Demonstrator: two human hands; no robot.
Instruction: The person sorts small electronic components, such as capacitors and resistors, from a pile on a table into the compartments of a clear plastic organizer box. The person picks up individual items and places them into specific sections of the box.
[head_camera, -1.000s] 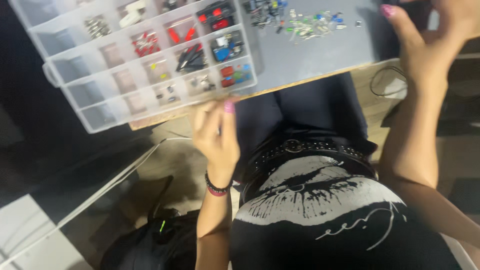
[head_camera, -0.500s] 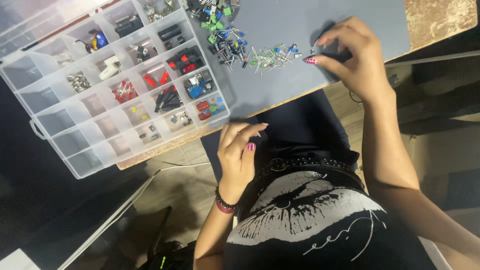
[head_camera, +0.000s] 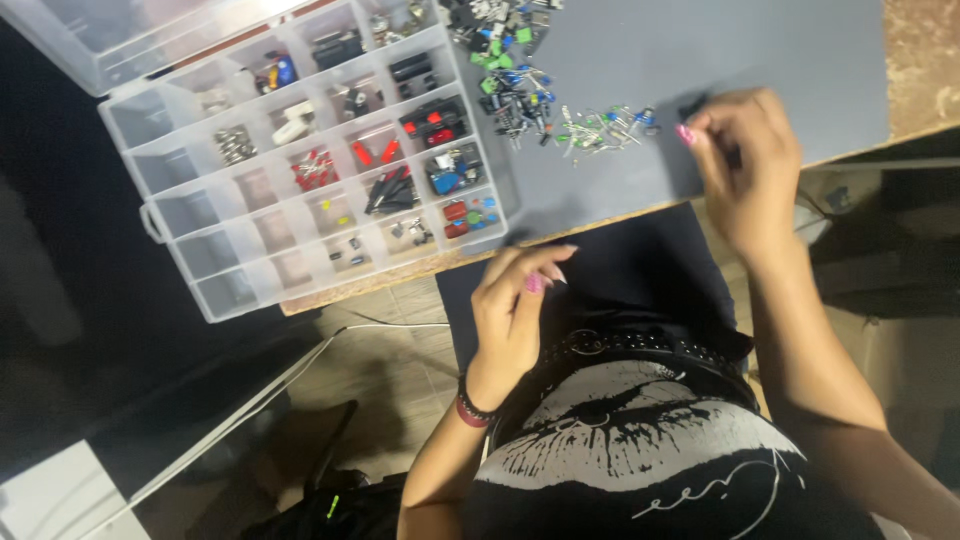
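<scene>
Blurring right hand (head_camera: 745, 170) fingers, pinched item unclear, organizer box (head_camera: 300, 160) cropped

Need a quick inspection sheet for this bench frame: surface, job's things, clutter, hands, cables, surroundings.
Surface: grey mat on a worn wooden table.
Job's things: loose pile of small electronic parts on the mat; clear compartment organizer box, lid open, at the table's near edge, many compartments holding parts.
Clutter: more loose parts at the top edge of the mat.
Hands: right hand over the mat beside the pile, fingers pinched, what they hold too blurred to tell; left hand below the table edge over the lap, fingers curled.
Cables: a pale cable on the floor.
Surroundings: tiled floor, dark bag below.
</scene>
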